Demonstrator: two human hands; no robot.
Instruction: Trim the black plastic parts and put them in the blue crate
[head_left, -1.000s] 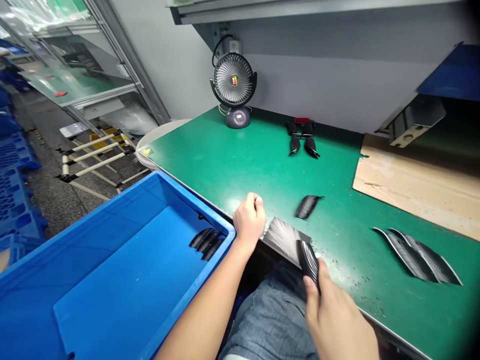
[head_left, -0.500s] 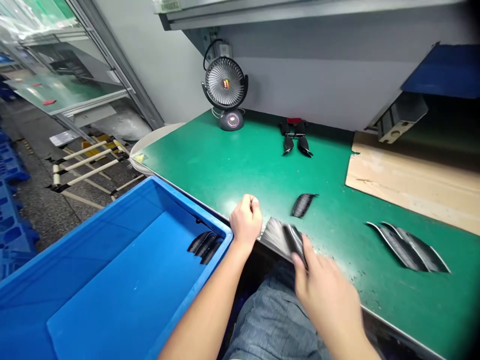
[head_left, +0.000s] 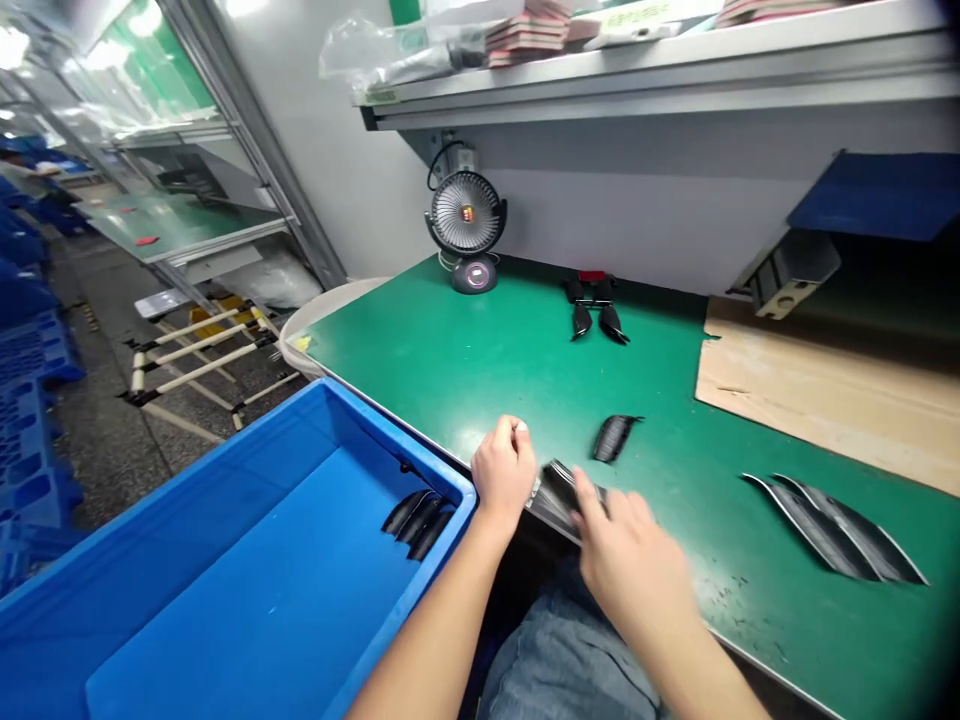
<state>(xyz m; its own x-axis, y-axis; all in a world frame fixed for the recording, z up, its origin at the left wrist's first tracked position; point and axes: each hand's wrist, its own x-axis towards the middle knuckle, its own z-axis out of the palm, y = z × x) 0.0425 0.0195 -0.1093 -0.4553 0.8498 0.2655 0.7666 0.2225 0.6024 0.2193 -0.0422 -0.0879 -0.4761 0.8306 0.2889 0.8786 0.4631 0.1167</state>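
Black curved part [head_left: 559, 482] juts out from beneath the right hand [head_left: 637, 565].

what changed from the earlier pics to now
The right hand has slid left along the gray plate, bringing the held black piece closer to the left hand. The view tilted up, showing more of the shelf. The left hand, loose black piece and blue bin stayed put.

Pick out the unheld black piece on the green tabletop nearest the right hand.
The short curved piece lying alone just beyond the right hand; the two long pieces lie farther right, and the black cluster sits farther back.
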